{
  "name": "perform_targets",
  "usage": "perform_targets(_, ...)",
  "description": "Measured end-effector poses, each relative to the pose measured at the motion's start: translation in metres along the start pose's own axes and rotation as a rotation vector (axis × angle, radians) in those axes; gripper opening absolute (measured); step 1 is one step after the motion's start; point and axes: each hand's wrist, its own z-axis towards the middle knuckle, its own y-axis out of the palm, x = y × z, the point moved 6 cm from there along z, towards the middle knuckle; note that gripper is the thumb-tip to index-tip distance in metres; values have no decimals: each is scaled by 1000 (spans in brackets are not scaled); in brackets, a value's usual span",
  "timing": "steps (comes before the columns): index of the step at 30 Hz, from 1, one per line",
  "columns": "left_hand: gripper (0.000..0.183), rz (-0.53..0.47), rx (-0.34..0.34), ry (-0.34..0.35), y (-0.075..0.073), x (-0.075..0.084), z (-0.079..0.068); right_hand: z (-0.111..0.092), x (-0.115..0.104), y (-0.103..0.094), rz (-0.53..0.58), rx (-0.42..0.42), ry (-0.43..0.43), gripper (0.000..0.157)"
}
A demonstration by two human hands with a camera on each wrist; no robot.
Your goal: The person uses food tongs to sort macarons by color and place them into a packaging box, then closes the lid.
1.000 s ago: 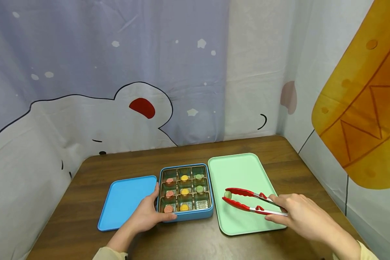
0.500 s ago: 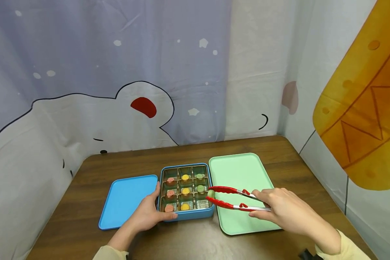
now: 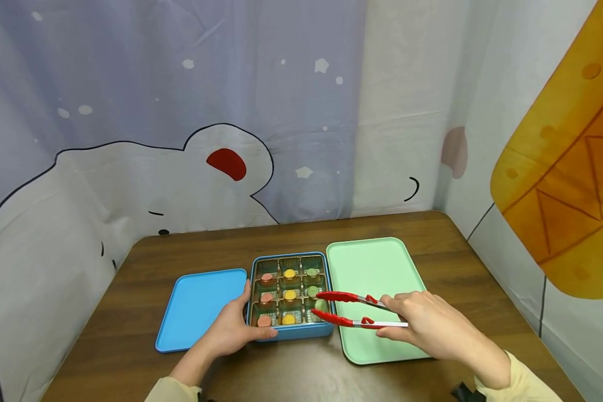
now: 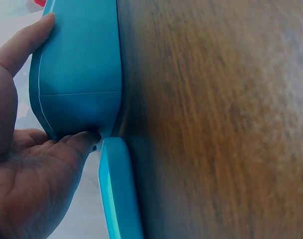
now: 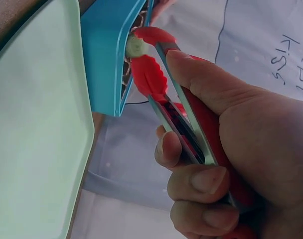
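My right hand [image 3: 424, 321] grips red-tipped metal tongs [image 3: 354, 321]. Between the tong tips is a round green piece [image 3: 321, 305], over the front right compartment of a blue box [image 3: 301, 331]. In the right wrist view the green piece [image 5: 136, 46] sits at the box's rim, pinched by the tongs [image 5: 150, 77]. My left hand [image 3: 229, 329] holds the box's front left corner, thumb along the front and fingers at the left side. The divided insert holds pink pieces [image 3: 266, 297], yellow pieces [image 3: 290, 295] and green pieces [image 3: 312, 291], one column per colour.
A light green tray [image 3: 374, 268] lies just right of the box. Left of the box is a flat blue lid [image 3: 201, 304], close to its side. All stand on a brown wooden table [image 3: 291, 374], with a printed curtain [image 3: 301, 111] behind and at the sides.
The right hand has carried the tongs and the green piece leftward, from over the green tray to the box's front right compartment. My left hand keeps its hold on the box.
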Motion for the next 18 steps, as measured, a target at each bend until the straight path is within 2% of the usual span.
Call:
perform_targets(5, 140, -10, -6, -1, 0, 1, 0, 0, 1, 1, -11, 2, 17, 35)
perform_targets(18, 141, -12, -5, 12, -1, 2, -1, -9, 6, -4, -8, 7, 57, 37)
